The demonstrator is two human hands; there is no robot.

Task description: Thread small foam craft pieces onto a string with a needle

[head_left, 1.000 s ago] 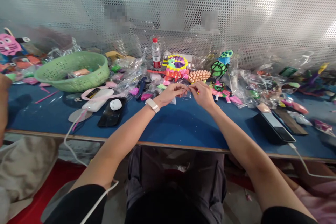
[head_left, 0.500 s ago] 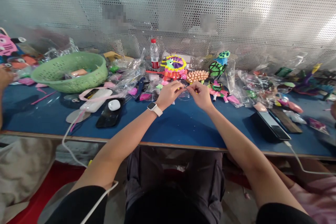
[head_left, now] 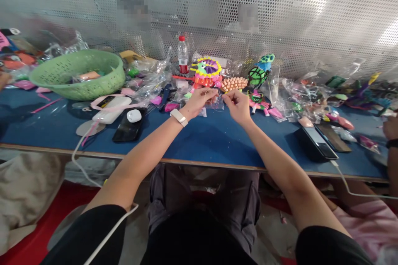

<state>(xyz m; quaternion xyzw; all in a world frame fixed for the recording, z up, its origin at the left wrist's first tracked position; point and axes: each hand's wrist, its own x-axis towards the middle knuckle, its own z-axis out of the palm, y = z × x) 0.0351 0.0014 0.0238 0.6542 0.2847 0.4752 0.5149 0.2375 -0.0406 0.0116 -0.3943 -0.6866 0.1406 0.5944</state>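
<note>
L hand (head_left: 215, 94), R hand (head_left: 225, 97): fingertips pinched, grip contents unclear; btl (head_left: 183, 52) label (head_left: 183, 62) illegible.

The pink toy (head_left: 3, 41) is cut off by the left edge; the basket's (head_left: 77, 75) bottom is hidden.

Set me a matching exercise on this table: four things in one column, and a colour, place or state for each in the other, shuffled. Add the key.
1. basket
2. bottle
3. black phone
4. pale wristband

A. has a small white object resting on it
B. worn on the left arm
C. green, with small things inside
D. upright, with a red cap

Right pairs: 1-C, 2-D, 3-A, 4-B.
</note>
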